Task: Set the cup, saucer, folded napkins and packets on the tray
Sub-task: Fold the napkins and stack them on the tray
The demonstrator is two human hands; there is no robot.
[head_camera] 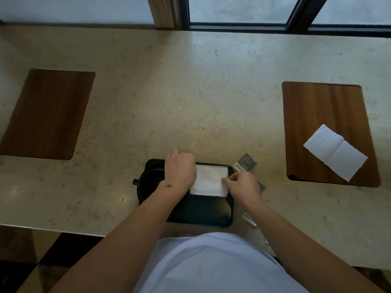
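A black tray (203, 212) lies at the near edge of the counter. On its far right part rests a white folded napkin (209, 180). My left hand (179, 170) presses on the napkin's left edge and my right hand (243, 187) pinches its right edge. A black cup on a black saucer (148, 182) sits at the tray's left side, partly hidden by my left forearm. Dark packets (245, 162) lie on the counter just right of the tray. Another packet (249, 218) shows below my right wrist. A second white napkin (335, 152) lies half unfolded on the right wooden mat.
Two wooden mats are set in the stone counter, one at the left (46, 113) and one at the right (325, 115). A window frame (239, 26) runs along the counter's far edge. The counter's near edge is close to my body.
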